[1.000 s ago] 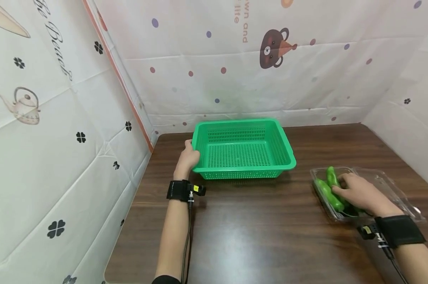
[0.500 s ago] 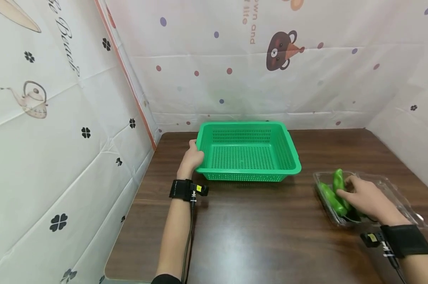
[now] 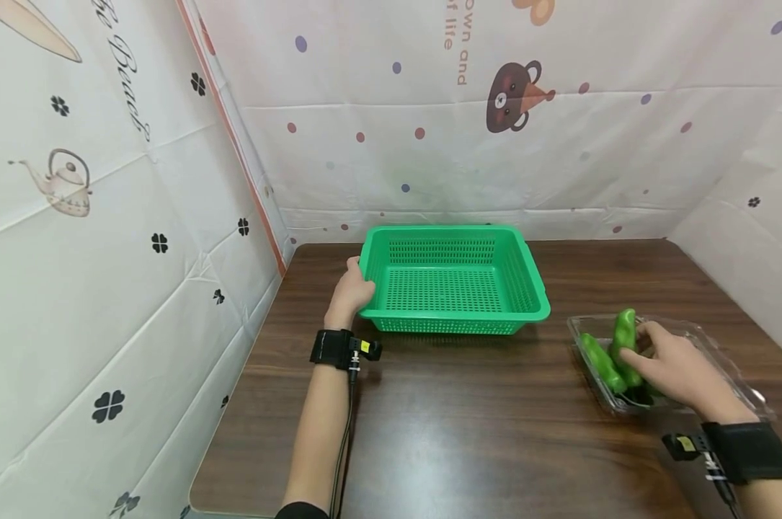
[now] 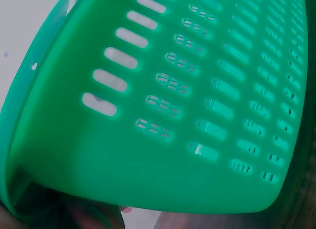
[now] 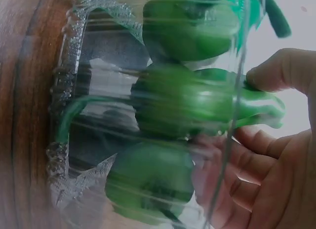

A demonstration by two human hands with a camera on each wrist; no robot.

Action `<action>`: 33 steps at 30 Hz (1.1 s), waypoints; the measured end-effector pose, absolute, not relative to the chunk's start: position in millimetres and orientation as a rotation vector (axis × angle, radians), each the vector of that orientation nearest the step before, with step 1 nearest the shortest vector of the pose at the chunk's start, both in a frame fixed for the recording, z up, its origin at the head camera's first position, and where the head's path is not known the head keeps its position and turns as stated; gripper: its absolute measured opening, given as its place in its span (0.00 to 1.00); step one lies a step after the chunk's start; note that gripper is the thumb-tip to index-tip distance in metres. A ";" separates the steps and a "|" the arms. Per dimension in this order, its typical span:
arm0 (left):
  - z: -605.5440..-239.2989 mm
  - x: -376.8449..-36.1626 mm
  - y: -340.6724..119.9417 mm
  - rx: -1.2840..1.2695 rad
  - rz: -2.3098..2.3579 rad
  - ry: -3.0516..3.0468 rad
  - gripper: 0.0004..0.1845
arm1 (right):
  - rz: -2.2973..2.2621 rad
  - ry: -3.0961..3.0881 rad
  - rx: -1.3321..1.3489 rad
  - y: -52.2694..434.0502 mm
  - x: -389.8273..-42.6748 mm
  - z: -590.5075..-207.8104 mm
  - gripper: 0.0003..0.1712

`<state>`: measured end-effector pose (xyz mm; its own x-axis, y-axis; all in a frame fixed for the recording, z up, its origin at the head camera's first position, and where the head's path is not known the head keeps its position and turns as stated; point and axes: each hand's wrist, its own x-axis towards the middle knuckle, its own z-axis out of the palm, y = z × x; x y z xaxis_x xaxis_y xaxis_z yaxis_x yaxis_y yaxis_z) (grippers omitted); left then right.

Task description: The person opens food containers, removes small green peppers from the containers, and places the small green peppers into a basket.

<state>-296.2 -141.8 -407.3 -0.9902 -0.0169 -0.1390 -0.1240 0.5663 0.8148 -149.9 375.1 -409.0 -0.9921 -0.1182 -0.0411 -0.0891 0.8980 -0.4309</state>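
My left hand [image 3: 352,292] grips the left side of a green plastic basket [image 3: 452,322], thumb over the rim. In the left wrist view the slotted basket wall [image 4: 113,155] fills most of the picture. At the right, my right hand [image 3: 679,367] reaches into a clear plastic clamshell box [image 3: 601,400] and pinches a green pepper [image 3: 623,339] between thumb and fingers. Another green pepper [image 3: 600,364] lies to its left in the box. Through the box wall, the right wrist view shows the held pepper [image 5: 207,100] between two others, the lower pepper [image 5: 150,184] partly behind glare.
A brown wooden table [image 3: 468,404] bears everything. The box's clear lid [image 3: 721,353] lies folded back to the right, partly behind the hand. Printed white sheets [image 3: 339,166] hang at the back and both sides. Cables run from both wrist cameras.
My right hand has drawn its pepper slightly up and away from the pepper to its left. The left hand keeps its hold on the basket. The head view has shifted a little.
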 end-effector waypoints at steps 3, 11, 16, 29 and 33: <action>-408.4 -296.4 -140.8 -0.071 1.364 2.763 0.42 | -0.687 2.993 -0.147 377.0 -148.5 -407.4 0.33; -401.1 -291.8 -142.6 0.122 1.178 2.865 0.30 | -0.723 3.110 -0.092 374.5 -143.8 -396.8 0.35; -379.8 -279.8 -141.9 0.461 0.966 2.842 0.42 | -0.797 3.176 -0.070 368.9 -144.0 -391.3 0.33; -372.7 -266.3 -123.0 0.500 0.505 2.663 0.28 | -0.862 3.180 -0.301 329.2 -153.3 -374.5 0.33; -376.0 -267.1 -121.5 0.463 0.522 2.695 0.25 | -0.844 3.187 -0.382 310.3 -163.0 -361.9 0.32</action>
<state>-267.1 -121.5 -376.0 -0.8831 0.3773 -0.2789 0.2460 0.8785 0.4095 -163.0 310.3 -361.9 -0.9581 -0.1742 0.2275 -0.2640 0.8455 -0.4642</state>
